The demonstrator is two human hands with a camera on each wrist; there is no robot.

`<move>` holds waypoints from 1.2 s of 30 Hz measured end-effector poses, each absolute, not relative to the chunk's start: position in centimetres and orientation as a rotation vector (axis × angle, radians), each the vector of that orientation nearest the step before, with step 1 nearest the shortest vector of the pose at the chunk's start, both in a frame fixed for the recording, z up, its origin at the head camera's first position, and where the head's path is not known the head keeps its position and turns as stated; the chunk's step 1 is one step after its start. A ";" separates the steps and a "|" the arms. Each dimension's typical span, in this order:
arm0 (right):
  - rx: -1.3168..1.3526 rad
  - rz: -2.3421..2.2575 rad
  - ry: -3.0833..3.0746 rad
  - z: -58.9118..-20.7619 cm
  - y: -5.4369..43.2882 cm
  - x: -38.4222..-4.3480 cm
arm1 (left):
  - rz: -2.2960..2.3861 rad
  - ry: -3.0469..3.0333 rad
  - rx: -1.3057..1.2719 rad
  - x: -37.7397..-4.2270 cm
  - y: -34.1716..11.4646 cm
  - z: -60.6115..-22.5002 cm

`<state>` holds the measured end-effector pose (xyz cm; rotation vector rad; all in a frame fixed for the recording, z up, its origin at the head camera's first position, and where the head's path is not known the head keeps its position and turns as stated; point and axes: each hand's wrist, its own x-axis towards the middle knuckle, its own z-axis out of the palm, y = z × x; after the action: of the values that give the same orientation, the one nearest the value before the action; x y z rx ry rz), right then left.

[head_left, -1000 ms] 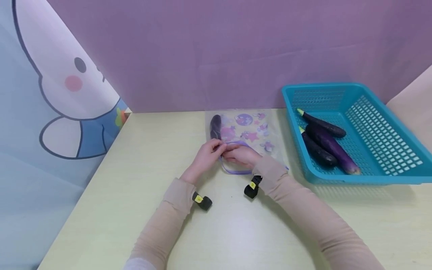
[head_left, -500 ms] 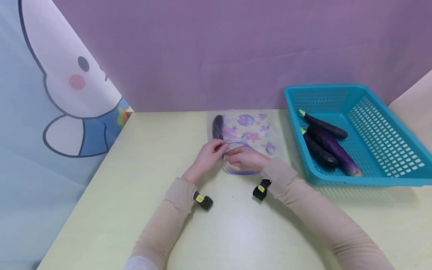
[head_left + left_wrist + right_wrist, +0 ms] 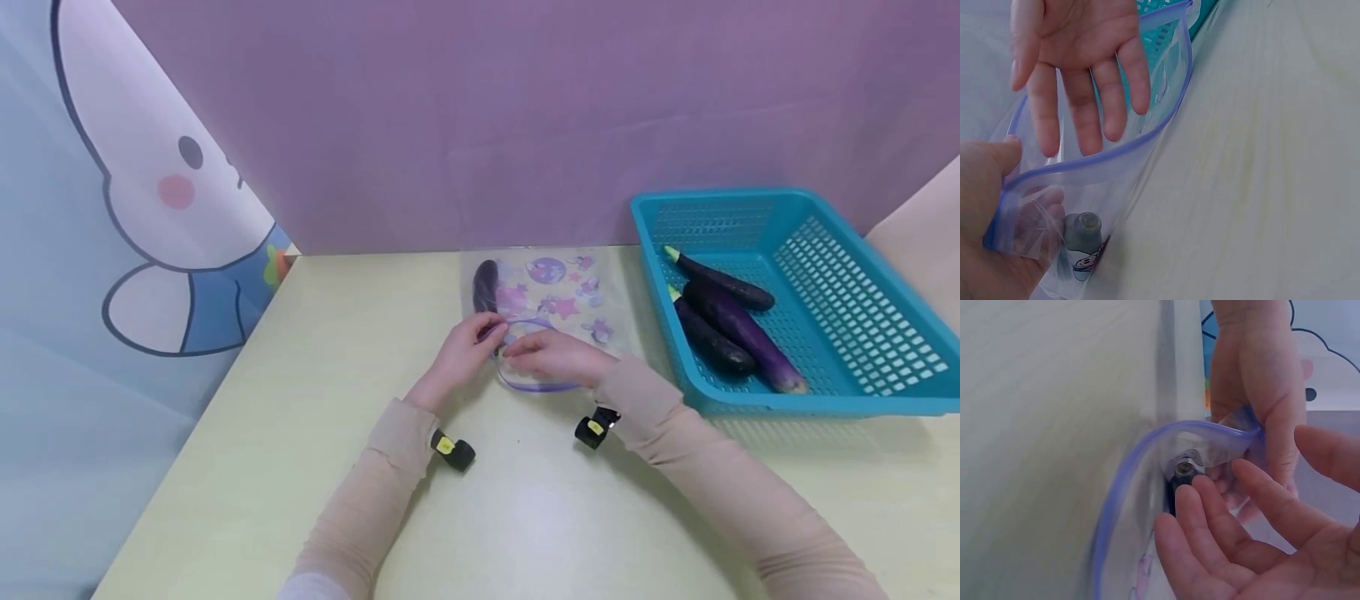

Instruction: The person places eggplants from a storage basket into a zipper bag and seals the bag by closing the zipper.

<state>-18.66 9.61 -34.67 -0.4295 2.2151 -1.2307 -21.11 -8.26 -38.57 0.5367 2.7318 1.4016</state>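
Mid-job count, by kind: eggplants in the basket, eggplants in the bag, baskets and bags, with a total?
Basketed eggplants: 3
Bagged eggplant: 1
Teal basket: 1
Clear printed bag: 1
Total: 6

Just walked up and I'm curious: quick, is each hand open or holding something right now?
Left hand: holding the clear bag by its edge.
Right hand: open, holding nothing, at the bag's mouth.

A clear plastic bag (image 3: 555,287) with pink and purple prints lies on the table (image 3: 525,517), its purple-rimmed mouth gaping. The left hand (image 3: 463,346) grips the rim beside one dark eggplant (image 3: 486,283) lying lengthwise inside; the right hand (image 3: 561,357) is at the opening, fingers extended.
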 end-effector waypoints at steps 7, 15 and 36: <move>-0.391 -1.258 2.325 -33.7 9.9 -18.0 | 1.420 2.711 0.523 -21.1 -8.3 -38.7; -0.377 -1.326 2.373 -32.5 10.6 -17.4 | 1.405 2.718 0.558 -21.1 -8.2 -38.5; -0.410 -1.312 2.377 -29.4 12.9 -16.7 | 1.358 2.750 0.555 -21.1 -8.4 -38.6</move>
<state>-16.70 12.93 -29.44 -0.4100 2.3772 -1.3116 -21.09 -8.37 -38.61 0.5551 2.7504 1.3578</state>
